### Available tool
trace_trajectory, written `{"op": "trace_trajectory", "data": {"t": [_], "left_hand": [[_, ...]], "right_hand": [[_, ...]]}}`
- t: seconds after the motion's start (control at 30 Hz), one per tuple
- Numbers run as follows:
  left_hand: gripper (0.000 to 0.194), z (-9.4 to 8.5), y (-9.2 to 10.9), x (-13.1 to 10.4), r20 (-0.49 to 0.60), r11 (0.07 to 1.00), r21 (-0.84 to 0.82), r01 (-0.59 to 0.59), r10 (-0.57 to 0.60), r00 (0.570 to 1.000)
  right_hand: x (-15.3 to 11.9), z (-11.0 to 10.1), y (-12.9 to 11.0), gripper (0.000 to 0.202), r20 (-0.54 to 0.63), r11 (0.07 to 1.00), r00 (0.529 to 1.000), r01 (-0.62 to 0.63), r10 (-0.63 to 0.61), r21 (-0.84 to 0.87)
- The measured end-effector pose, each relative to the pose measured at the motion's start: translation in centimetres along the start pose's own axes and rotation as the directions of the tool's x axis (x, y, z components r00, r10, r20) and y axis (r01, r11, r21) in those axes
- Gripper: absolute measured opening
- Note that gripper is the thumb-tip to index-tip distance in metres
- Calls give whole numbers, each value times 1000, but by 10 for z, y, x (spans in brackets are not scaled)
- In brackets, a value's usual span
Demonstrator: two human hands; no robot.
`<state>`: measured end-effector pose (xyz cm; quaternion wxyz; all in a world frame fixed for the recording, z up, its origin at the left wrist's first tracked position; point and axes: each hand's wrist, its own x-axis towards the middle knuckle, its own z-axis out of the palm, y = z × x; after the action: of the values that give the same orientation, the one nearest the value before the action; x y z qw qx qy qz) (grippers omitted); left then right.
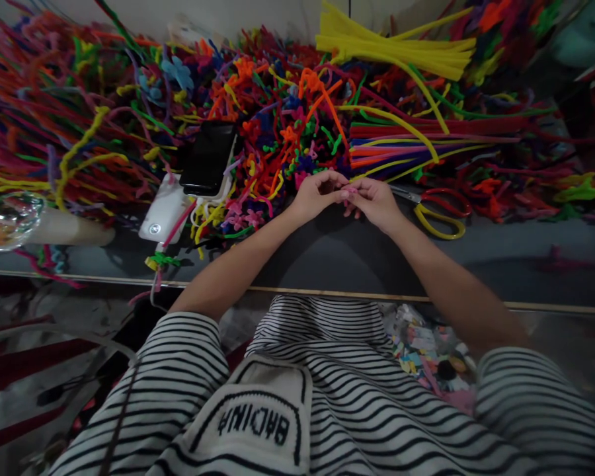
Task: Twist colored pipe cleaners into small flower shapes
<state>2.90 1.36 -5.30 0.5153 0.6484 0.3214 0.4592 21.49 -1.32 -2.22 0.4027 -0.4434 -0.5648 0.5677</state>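
Both hands meet over the dark table (317,264), fingertips pinched together. Between them is a small pink piece of pipe cleaner (351,190), mostly covered by the fingers, so its shape is unclear. My left hand (320,190) grips it from the left with thumb and forefinger. My right hand (374,201) pinches it from the other side. Just right of my right hand lie scissors (443,210) with red and yellow handles. Behind the hands rests a bundle of straight pipe cleaners (396,145) in several colours.
Heaped twisted pipe cleaners (277,125) cover the back and left. A yellow bundle (396,49) lies on top at the back. A black phone (209,158) rests by a white power bank (163,211) with a cable. A clear-lidded cup (44,221) lies at the left edge.
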Motion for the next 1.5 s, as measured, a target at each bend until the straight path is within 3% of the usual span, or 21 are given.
{"op": "trace_trajectory", "data": {"t": [0.13, 0.33, 0.4, 0.53, 0.67, 0.83, 0.97, 1.1, 1.2, 1.37, 1.5], "left_hand": [[39, 2, 0, -1, -12, 991, 114, -66, 68, 998], [47, 9, 14, -8, -56, 943, 331, -32, 53, 997], [42, 11, 17, -11, -16, 909, 416, -41, 52, 999], [35, 13, 17, -12, -1, 847, 524, -91, 107, 994], [47, 10, 17, -12, -10, 863, 491, -117, 139, 990], [66, 8, 15, -11, -25, 889, 444, -114, 140, 990], [73, 7, 10, -8, -40, 956, 283, -72, 87, 995], [71, 1, 12, -4, 61, 995, 95, -8, 2, 998], [64, -6, 19, -3, 137, 1000, 18, 18, -21, 990], [64, -12, 25, -3, 192, 999, -1, 38, -37, 981], [63, -11, 24, -4, 181, 998, -22, 54, -49, 982]], "right_hand": [[0, 6, 6, 56, -115, 996, 993, 7, -17, -85], [-1, 9, 3, 47, -262, 995, 962, 92, -81, 32], [-1, 8, 1, 48, -280, 992, 955, 117, -100, 44], [0, 5, 1, 57, -245, 996, 969, 50, -32, 70], [0, 4, 2, 59, -177, 999, 983, 48, -47, 2], [1, 3, 3, 55, -158, 999, 987, 14, -6, 52], [1, 3, 4, 46, -161, 998, 987, 18, -7, 64], [0, 2, 1, 46, -153, 993, 988, 14, 4, 118], [-1, -2, -3, 46, -84, 990, 996, -23, 35, 137], [-3, -9, -10, 50, 26, 987, 997, -79, 76, 141], [-4, -10, -12, 54, 51, 988, 997, -73, 66, 136]]}}
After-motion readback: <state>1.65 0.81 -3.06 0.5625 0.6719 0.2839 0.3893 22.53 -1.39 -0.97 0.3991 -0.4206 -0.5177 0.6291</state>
